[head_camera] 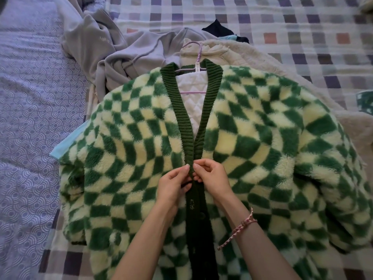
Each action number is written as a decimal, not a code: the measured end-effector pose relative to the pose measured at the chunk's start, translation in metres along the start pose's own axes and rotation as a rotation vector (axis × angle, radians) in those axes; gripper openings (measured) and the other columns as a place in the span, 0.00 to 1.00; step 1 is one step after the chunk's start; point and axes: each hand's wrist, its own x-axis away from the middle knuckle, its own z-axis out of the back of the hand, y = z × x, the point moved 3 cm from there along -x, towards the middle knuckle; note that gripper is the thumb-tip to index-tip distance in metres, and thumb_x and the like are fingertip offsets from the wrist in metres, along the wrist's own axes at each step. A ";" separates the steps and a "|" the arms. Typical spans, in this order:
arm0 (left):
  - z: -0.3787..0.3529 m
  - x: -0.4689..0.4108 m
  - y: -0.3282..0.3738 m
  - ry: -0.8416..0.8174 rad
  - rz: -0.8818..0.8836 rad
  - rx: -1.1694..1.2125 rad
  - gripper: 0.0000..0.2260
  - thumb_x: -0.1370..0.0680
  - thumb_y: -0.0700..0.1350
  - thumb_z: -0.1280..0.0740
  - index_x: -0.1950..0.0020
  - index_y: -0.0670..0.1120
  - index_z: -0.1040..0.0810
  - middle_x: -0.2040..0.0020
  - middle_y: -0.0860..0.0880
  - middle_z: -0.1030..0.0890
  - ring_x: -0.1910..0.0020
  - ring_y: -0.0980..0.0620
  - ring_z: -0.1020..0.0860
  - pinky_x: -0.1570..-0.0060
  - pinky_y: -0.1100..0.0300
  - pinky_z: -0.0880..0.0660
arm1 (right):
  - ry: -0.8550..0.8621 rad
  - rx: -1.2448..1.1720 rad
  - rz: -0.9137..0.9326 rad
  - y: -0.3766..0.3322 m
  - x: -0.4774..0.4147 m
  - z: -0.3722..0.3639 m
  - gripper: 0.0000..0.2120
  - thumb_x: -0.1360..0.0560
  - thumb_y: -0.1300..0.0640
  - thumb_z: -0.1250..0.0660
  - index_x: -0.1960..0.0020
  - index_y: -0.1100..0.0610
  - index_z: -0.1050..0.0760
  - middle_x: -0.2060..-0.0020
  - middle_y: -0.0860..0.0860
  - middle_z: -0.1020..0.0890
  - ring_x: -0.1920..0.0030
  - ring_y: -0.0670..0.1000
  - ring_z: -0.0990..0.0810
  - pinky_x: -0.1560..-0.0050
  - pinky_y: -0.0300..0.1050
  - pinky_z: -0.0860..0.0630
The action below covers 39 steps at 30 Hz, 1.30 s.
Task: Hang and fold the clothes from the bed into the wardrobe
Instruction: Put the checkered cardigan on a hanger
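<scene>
Checked bedspread (282,21): green-checked cardigan (252,138) laid flat on it, hanger (196,55) inside the neck.
Left hand (173,184) and right hand (212,178) both pinch the ribbed button band (193,154) where the fronts meet, probably fastening it so it keeps to the hanger. Grey hoodie (113,51) crowds the upper-left edge; the far right is open.

Bed (60,259): filling the whole view. Checked cover (282,21), white with purple, grey and orange squares, lying across the top and right. Lilac cover (26,118), printed with scalloped arcs, running down the left side. Soft, even light falling over both.
</scene>
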 end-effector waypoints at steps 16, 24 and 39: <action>0.004 0.004 -0.001 0.161 -0.430 -0.391 0.05 0.29 0.39 0.28 0.64 0.46 0.20 0.66 0.50 0.19 0.67 0.62 0.23 0.63 0.67 0.25 | 0.513 -0.038 -0.194 0.017 0.002 -0.016 0.07 0.25 0.60 0.34 0.61 0.56 0.26 0.62 0.50 0.21 0.56 0.52 0.20 0.50 0.50 0.21; 0.005 -0.004 0.014 0.066 0.168 -0.051 0.05 0.24 0.42 0.32 0.59 0.41 0.23 0.66 0.48 0.22 0.66 0.55 0.26 0.65 0.65 0.29 | 0.305 0.293 0.133 0.020 0.019 -0.005 0.03 0.21 0.59 0.39 0.53 0.55 0.29 0.61 0.50 0.22 0.61 0.48 0.23 0.63 0.35 0.25; -0.001 0.016 -0.078 0.324 -0.621 -1.652 0.25 0.45 0.49 0.20 0.57 0.41 0.27 0.62 0.43 0.26 0.64 0.44 0.26 0.69 0.54 0.29 | 0.001 1.045 0.200 0.100 0.057 0.010 0.12 0.20 0.56 0.43 0.38 0.54 0.29 0.42 0.49 0.26 0.45 0.47 0.26 0.48 0.38 0.30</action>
